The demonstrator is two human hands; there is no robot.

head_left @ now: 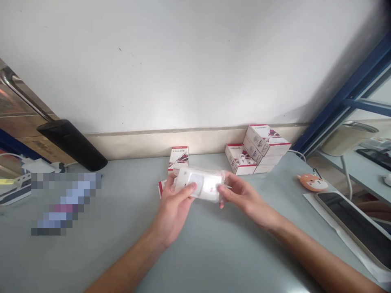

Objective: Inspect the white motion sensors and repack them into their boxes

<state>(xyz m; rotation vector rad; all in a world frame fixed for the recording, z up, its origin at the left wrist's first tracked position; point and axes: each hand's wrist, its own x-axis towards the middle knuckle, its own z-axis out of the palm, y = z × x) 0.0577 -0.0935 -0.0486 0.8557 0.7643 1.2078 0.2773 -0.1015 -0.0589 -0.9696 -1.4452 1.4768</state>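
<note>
Between both hands is a white plastic device in a clear plastic bag (200,184), held flat above the grey table. My left hand (175,199) grips its left end, thumb on top of the bag. My right hand (236,193) pinches the right end, thumb also on top. Behind the bag a small white and red printed box (179,156) leans or stands near the wall. Another red-edged box (160,188) is mostly hidden behind my left hand.
At the back right are stacked white and red boxes (269,142), beside an open box (241,159) with white items inside. A phone (351,224) and an orange animal-faced pouch (313,182) lie at right. On the left are a black padded bar (71,142) and a power strip (18,187).
</note>
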